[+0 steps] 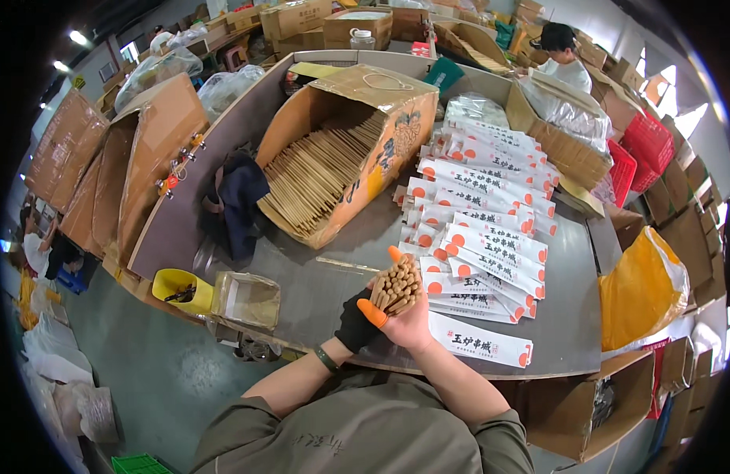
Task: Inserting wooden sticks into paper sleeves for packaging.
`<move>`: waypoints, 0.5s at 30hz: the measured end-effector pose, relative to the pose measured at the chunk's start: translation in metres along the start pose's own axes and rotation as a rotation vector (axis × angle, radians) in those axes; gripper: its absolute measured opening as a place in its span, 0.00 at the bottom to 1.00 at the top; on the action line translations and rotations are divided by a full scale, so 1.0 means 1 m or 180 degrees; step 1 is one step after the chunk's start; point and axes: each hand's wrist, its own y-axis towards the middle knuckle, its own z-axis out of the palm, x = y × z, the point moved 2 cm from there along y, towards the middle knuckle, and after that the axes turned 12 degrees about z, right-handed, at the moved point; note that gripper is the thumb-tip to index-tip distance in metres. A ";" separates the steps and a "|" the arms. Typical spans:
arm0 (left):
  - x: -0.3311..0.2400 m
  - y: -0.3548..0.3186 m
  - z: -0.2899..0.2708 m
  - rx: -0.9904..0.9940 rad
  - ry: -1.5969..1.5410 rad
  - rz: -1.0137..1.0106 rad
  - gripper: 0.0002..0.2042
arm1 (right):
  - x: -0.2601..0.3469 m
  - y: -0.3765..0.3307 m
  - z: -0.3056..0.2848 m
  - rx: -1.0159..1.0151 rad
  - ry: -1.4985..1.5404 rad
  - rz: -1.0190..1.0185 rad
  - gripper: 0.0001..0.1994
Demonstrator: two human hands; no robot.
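Both my hands hold one bundle of wooden sticks [396,286] upright over the near edge of the grey table [570,347]. My left hand [362,314] wears a black glove with orange fingertips and cups the bundle from the left. My right hand [411,322] is bare and wraps it from below. A white paper sleeve with orange dots [480,340] lies just right of my hands. Rows of the same sleeves [483,197] are laid out overlapping beyond it.
An open cardboard box full of wooden sticks [333,162] lies tipped on the table's middle. A yellow scoop [174,284] and a small empty carton [246,299] sit at the left edge. An orange bag [641,288] stands right. Another person [561,55] works at the back.
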 end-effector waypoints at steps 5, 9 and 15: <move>-0.010 0.000 -0.006 -0.0262 -0.0114 0.0262 0.19 | -0.004 -0.007 -0.007 0.0001 -0.0542 -0.0341 0.45; -0.010 -0.002 -0.012 0.0292 0.0587 -0.0053 0.21 | -0.004 -0.007 -0.006 -0.0046 -0.0395 -0.0383 0.43; 0.008 -0.013 -0.018 0.0005 0.0251 0.0292 0.26 | -0.001 -0.003 0.003 -0.0022 -0.0106 0.0072 0.39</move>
